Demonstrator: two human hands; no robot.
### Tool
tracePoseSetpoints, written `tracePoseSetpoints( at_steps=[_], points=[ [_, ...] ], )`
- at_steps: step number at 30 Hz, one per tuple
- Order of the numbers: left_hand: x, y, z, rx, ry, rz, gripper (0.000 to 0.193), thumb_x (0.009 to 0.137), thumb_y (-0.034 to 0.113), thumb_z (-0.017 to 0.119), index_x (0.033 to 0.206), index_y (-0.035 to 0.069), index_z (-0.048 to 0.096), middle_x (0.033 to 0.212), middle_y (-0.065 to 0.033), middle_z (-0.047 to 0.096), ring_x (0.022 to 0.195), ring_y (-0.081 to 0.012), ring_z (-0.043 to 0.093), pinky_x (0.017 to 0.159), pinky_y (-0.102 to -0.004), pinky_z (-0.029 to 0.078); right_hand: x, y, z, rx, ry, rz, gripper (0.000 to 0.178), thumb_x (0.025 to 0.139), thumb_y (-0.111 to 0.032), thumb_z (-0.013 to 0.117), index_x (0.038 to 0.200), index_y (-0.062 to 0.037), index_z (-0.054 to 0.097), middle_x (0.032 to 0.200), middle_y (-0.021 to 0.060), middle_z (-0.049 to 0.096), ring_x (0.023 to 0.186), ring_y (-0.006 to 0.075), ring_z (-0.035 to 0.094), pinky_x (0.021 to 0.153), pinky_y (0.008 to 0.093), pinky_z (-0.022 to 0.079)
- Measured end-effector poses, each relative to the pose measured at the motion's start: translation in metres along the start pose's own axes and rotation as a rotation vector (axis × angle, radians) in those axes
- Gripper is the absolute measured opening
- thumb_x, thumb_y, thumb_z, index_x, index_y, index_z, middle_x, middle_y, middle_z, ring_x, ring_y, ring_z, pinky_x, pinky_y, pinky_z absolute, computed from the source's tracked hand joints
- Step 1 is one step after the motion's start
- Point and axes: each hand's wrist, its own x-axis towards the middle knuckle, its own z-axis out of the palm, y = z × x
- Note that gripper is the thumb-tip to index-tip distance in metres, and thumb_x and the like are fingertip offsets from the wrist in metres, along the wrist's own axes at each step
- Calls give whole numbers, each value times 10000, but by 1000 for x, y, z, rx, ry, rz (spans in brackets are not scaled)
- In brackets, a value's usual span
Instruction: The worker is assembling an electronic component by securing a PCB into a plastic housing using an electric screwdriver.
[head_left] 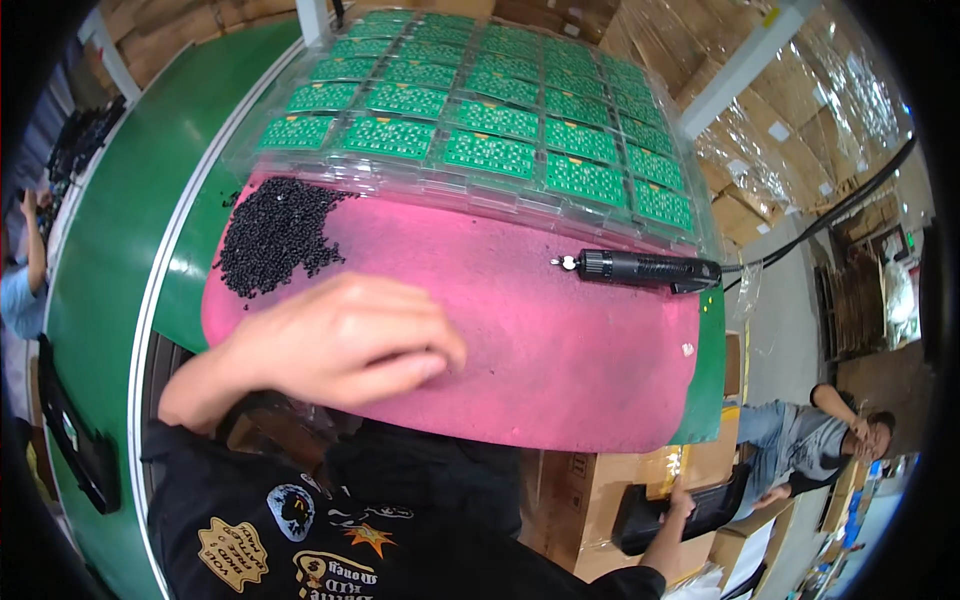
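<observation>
My left hand is above the near-left part of the pink mat, fingers loosely curled under; I cannot tell whether they pinch anything. My right hand is low at the near right, beyond the mat's edge, its fingers closed on a black plastic piece beside a cardboard box. On the mat's far left, just beyond my left hand, lies a heap of small black screws. A black electric screwdriver lies at the far right, its tip facing left. Beyond the mat, green circuit boards sit in rows in clear trays on the green counter.
</observation>
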Motion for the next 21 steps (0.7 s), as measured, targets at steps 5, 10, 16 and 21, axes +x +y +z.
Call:
tracePoseSetpoints(
  at_steps=[5,10,16,21],
  points=[
    [18,-25,-4,264,-46,-174,132,905,113,585,970,12,638,881,-142,654,828,-329,646,721,-411,515,-94,-78,1,524,170,90,924,821,-617,647,1311,87,303,1291,350,509,1202,469,528,1020,500,443],
    [27,-52,-1,312,-15,-205,158,901,139,579,985,25,648,900,-145,678,851,-343,657,739,-432,525,-93,-45,-3,558,11,-217,432,854,-199,536,1135,125,589,1119,356,611,1127,444,592,961,452,479],
    [11,-70,7,259,299,-211,99,888,17,576,925,-15,662,746,-95,649,657,-170,647,584,-288,493,-186,-20,-105,949,243,-629,434,972,-264,578,1193,107,545,887,155,602,765,235,554,723,345,472],
    [10,-66,5,129,317,-301,103,913,33,570,929,-19,658,792,-90,669,663,-157,648,589,-279,494,-257,-17,-134,635,809,-1030,468,989,-241,596,1296,100,503,968,166,605,848,287,557,775,349,472]
  ],
)
